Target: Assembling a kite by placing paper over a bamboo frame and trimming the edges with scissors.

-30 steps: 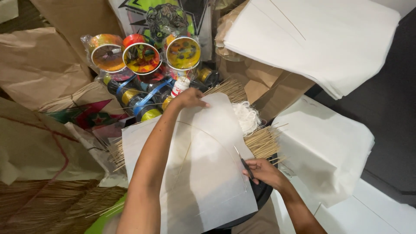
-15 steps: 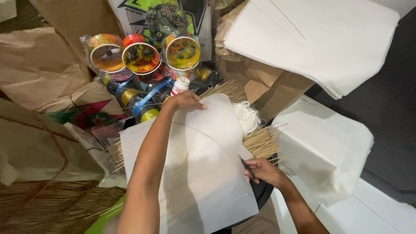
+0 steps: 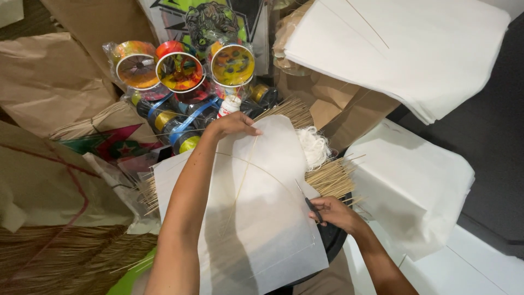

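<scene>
The white sheet (image 3: 256, 218) is thin tissue-like paper, very light and limp; I judge it tears easily and lifts at the slightest draught, so it is best held flat under spread fingers rather than pinched. Two fine sticks lie on it, one straight down the middle, one bowed across; they look stiff but brittle.

The sheet lies over a bed of thin sticks (image 3: 327, 177) on a small dark tabletop (image 3: 333, 240), its lower corner hanging past the near edge.

The left hand (image 3: 232, 124) presses down on the sheet's far corner, fingers flat and loosely spread, closed on nothing; the sheet runs from under that hand back toward the person.

The right hand (image 3: 335, 213) is at the sheet's right edge, its grip curled around the handles of scissors (image 3: 311, 202), whose blades point onto the paper near the end of the bowed stick. How far the blades are parted is too small to tell.

Beyond the far corner stand bright spools (image 3: 180, 71), with brown paper (image 3: 49, 76) to the left and stacked white paper (image 3: 415, 49) to the right.
</scene>
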